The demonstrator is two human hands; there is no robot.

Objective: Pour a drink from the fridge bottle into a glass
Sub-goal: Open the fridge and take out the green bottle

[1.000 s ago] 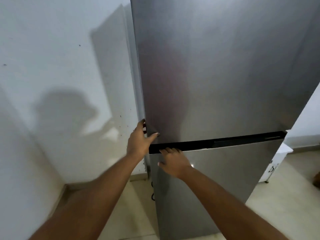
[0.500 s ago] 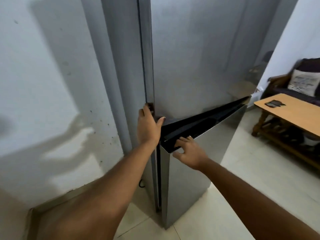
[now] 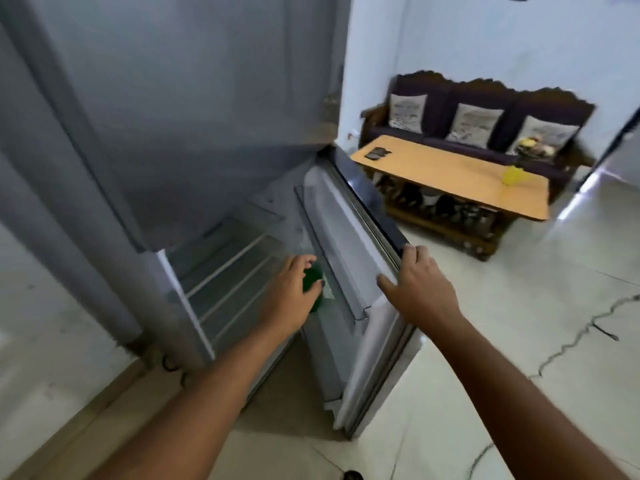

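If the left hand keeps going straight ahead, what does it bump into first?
Most likely the green bottle in the open door's shelf: the left hand is curled right at it, perhaps already touching. Depth is hard to judge.

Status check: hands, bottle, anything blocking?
Right hand gripping lower fridge door edge. Left hand closing around green bottle in door shelf. Nothing blocking.

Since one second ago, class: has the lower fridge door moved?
Yes. The lower fridge door has swung open, away from the fridge body, with the right hand on its edge.
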